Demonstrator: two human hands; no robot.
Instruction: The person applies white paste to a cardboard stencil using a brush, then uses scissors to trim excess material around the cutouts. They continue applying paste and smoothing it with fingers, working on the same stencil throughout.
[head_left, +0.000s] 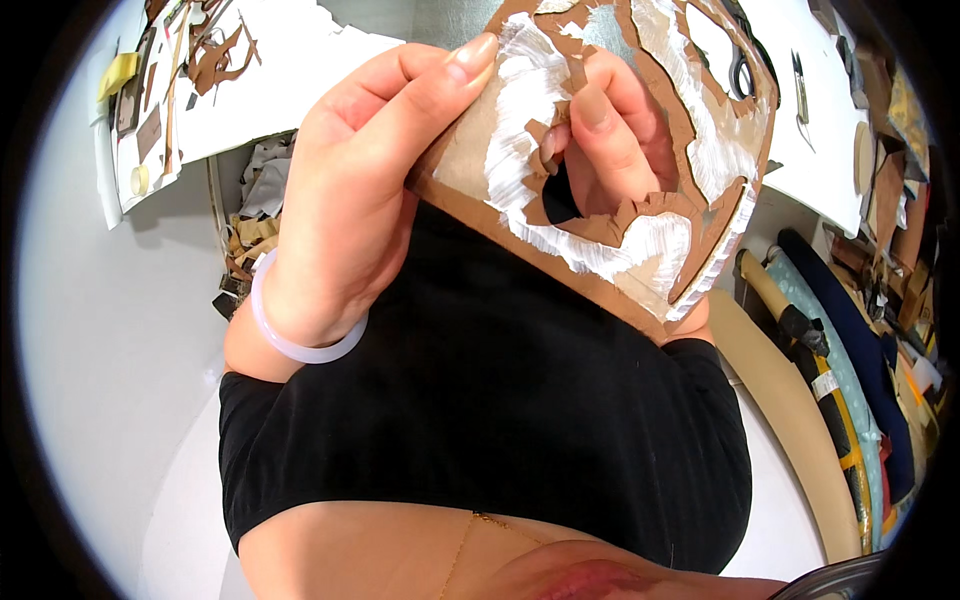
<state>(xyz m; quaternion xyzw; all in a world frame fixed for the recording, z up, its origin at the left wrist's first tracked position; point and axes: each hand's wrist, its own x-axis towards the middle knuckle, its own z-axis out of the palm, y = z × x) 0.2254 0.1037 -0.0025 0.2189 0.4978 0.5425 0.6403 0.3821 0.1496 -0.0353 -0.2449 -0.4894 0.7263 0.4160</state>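
My left hand (360, 157) pinches the left corner of a flat brown leather panel (525, 244) between thumb and fingers. The panel is tilted in front of my chest. Irregular openings are cut through it, and streaky white glue or paint covers parts of its face around them. My right hand (619, 142) is behind the panel, its thumb and fingertips showing through the middle opening. They pinch a small brown flap at that opening's edge. A pale bangle (307, 351) circles my left wrist.
A white table (300, 82) spans the far side, with brown scraps (217, 64) and a yellow block (118, 76) at left. Black-handled scissors (742, 71), partly hidden, and metal tweezers (801, 90) lie at right. Rolls of material (787, 420) stand below the right side.
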